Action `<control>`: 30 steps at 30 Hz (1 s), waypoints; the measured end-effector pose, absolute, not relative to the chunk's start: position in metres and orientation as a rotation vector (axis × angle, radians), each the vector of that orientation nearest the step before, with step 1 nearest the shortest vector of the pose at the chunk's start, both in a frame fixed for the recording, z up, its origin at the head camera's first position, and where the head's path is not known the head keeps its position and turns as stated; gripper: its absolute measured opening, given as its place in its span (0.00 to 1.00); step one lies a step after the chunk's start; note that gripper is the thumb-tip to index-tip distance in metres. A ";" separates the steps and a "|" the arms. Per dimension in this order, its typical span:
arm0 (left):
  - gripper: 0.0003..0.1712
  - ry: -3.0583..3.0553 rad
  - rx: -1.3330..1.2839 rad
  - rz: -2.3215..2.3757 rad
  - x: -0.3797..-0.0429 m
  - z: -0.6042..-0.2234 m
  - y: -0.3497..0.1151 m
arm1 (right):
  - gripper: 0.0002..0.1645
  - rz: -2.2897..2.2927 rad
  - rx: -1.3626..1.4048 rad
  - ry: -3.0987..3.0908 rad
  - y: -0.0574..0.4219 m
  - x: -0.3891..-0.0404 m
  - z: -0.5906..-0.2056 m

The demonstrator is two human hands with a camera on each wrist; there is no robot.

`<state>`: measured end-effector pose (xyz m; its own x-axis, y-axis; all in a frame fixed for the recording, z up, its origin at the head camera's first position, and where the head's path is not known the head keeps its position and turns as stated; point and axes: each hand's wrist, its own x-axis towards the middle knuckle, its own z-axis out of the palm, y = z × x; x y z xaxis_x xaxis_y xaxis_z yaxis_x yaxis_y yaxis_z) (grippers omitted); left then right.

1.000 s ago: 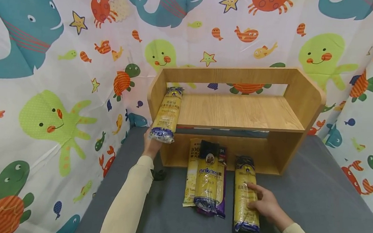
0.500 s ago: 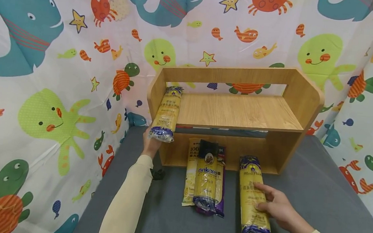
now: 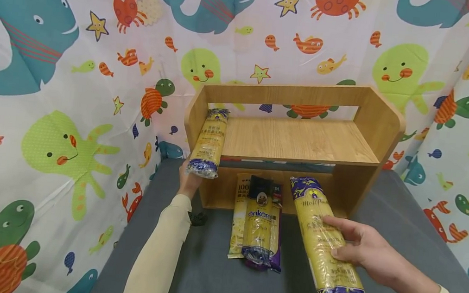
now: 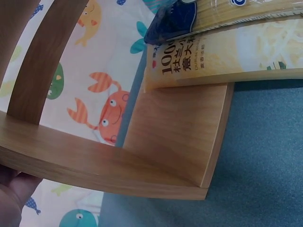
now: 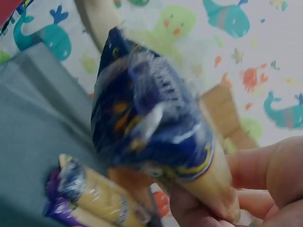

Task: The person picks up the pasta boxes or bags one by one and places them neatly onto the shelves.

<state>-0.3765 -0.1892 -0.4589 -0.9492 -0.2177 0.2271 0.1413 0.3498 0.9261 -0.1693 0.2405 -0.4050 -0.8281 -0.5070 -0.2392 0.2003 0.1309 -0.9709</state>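
My right hand [image 3: 379, 257] grips a yellow spaghetti pack [image 3: 326, 243] with blue ends, thumb and fingers on its side. The pack is tilted, above the table in front of the shelf's right half. In the right wrist view the pack's blue end [image 5: 147, 113] fills the middle, with fingers [image 5: 251, 170] around the yellow part. My left hand [image 3: 189, 180] is at the left side of the wooden shelf [image 3: 293, 140], touching the outer side panel [image 4: 94, 165]; its fingertips are hidden. Another spaghetti pack [image 3: 209, 142] leans on the upper board's left end, jutting over the front edge.
Below, an ankara pasta pack [image 3: 258, 227] lies over a pale yellow pasta pack [image 3: 239, 221] and a purple-edged pack [image 3: 277, 248], partly inside the lower compartment. A grey table [image 3: 214, 284] and a sea-animal curtain [image 3: 110, 80] surround the shelf.
My right hand has lifted the spaghetti pack off the table, shifted it rightward and tilted it, bringing it nearer the head camera. The left hand has stayed at the shelf's side.
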 end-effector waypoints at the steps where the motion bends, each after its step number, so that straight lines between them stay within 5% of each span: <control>1: 0.29 -2.308 0.068 -1.631 -0.377 -0.459 -0.190 | 0.43 -1.762 -0.321 1.854 0.242 -0.170 -0.399; 6: 0.30 -2.318 0.083 -1.621 -0.378 -0.461 -0.191 | 0.35 -1.805 -0.438 1.728 0.248 -0.175 -0.367; 15: 0.31 -2.297 0.102 -1.689 -0.378 -0.462 -0.190 | 0.35 -1.788 -0.393 1.878 0.237 -0.195 -0.322; 22: 0.30 -2.291 0.088 -1.637 -0.378 -0.464 -0.193 | 0.46 -1.757 -0.247 2.003 0.199 -0.224 -0.298; 30: 0.28 -2.252 0.039 -1.621 -0.376 -0.463 -0.189 | 0.45 -1.734 -0.238 2.107 0.155 -0.259 -0.292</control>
<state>-0.3757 -0.1893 -0.4631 -0.9330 -0.2317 0.2754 0.1876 0.3399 0.9215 -0.2595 0.1546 -0.2919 -0.9055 -0.3765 -0.1956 0.1194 0.2163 -0.9690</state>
